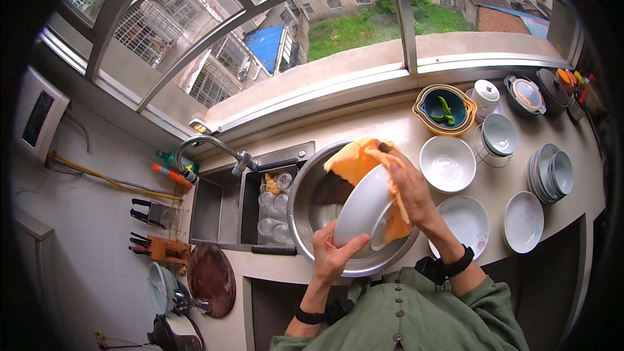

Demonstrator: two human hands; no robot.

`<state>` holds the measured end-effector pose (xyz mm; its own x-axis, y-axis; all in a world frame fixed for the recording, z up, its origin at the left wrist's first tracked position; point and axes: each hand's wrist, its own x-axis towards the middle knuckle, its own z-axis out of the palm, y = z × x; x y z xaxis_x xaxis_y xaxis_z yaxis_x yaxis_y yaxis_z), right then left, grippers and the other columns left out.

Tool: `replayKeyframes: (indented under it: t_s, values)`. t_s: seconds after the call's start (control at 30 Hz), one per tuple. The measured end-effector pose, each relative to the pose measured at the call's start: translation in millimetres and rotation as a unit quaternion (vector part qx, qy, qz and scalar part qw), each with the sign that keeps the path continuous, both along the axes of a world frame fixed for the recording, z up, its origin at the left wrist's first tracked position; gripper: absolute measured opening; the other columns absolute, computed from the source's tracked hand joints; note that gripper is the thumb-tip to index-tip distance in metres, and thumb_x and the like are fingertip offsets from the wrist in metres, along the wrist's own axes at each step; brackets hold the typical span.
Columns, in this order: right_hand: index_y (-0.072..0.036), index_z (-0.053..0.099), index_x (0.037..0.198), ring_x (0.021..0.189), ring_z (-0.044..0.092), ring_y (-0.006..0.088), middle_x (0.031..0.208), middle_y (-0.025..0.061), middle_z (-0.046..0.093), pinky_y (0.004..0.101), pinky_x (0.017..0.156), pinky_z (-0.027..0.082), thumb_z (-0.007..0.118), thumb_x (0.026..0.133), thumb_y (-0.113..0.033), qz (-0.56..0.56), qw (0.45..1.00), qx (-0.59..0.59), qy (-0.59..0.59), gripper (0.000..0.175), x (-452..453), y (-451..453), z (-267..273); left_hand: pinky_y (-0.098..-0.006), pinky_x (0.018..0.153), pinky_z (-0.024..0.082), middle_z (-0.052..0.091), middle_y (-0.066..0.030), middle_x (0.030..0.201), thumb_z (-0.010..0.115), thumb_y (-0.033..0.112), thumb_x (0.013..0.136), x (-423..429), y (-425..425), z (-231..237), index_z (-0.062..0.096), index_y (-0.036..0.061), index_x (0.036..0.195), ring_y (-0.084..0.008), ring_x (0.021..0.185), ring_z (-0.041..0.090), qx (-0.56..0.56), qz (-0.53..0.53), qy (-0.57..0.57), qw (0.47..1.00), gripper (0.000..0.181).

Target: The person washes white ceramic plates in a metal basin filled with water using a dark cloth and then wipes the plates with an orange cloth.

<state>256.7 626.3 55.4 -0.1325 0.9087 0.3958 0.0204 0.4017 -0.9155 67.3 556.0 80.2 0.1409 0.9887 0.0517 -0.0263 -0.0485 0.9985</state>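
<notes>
My left hand (332,253) grips the lower rim of a white bowl (363,204), which is tilted on its side. An orange cloth (363,156) is bunched in my right hand (411,187) and wraps over the bowl's upper right edge, part of it hanging down on the far side of the rim. Both hands are above a large stainless steel basin (302,214) on the counter. Inside the basin, the bowl and cloth hide much of what lies there. Just right of the basin are a white bowl (447,164) and a white plate (463,224) with a floral print.
Left of the basin is a double sink (214,204) with a faucet (209,140) and glass jars (280,202). Nested colanders (444,107) hold green peppers. Stacked bowls (541,175), plates (524,224) and lidded pots (524,95) stand at right. A round wooden board (211,280) leans at lower left.
</notes>
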Motion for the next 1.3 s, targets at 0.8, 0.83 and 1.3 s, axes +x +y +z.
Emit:
replayKeyframes:
  t_s: [0.8,0.83,1.3]
  values:
    - [-0.006,0.06,0.101,0.072,0.059,0.0095,0.084,0.0023,0.062,0.0233,0.066,0.051,0.05,0.1,-0.043,0.037,0.898,-0.226,0.376,0.038,20.9,-0.5,-31.0,-0.0253,0.079,0.048,0.067,-0.0046,0.096,0.075,0.011,0.082,-2.3,3.2,10.4,0.064,-0.0031,0.108,-0.0127,0.087,0.062,0.015,-0.007,-0.101,0.995,0.032]
    - [-0.005,0.062,0.097,0.065,0.058,0.0081,0.078,0.0021,0.062,0.0213,0.061,0.049,0.05,0.1,-0.042,0.031,0.921,-0.202,0.33,0.038,19.7,-1.9,-25.0,-0.0252,0.079,0.048,0.067,-0.0046,0.096,0.075,0.014,0.083,-8.0,8.3,11.1,0.064,-0.0034,0.109,-0.0122,0.087,0.062,0.002,-0.016,-0.129,0.992,0.033]
    - [-0.006,0.061,0.121,0.128,0.046,0.0316,0.13,0.0162,0.055,0.0488,0.108,0.03,0.053,0.094,-0.025,-0.081,0.961,0.182,-0.193,0.035,-26.6,-28.6,12.2,-0.0224,0.078,0.05,0.069,-0.0027,0.099,0.072,0.015,0.089,-0.5,15.0,-5.5,0.066,-0.0038,0.112,-0.0087,0.086,0.062,-0.028,-0.037,-0.006,0.999,0.03]
